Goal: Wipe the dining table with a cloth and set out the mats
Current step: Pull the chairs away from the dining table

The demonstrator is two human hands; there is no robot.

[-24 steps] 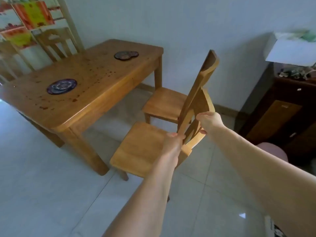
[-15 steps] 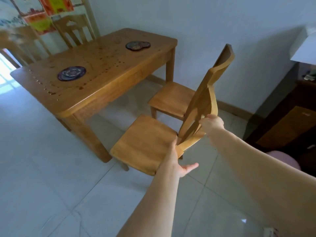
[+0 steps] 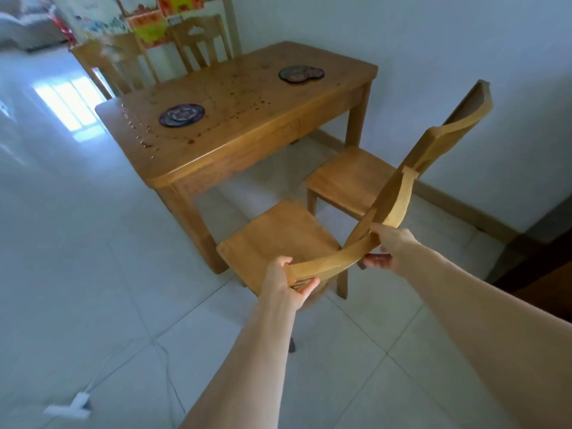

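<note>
Grip on the chair (image 3: 272, 239) rail has been retaken by the left hand (image 3: 286, 280), fingers (image 3: 305, 288) curled, as by the right hand (image 3: 391, 247); the counter (image 3: 247, 119) edge is likely being cleared for wiping.

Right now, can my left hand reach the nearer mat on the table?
Probably not: the left hand grips the chair by its top rail, and the mat lies across the table, beyond it.

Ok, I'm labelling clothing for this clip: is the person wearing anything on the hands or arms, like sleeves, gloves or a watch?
No. The left forearm and right forearm are bare up to the frame edge, no sleeve in view. The left hand and right hand wear no gloves, and no watch, bracelet or ring shows on the wrists or visible fingers.
</note>
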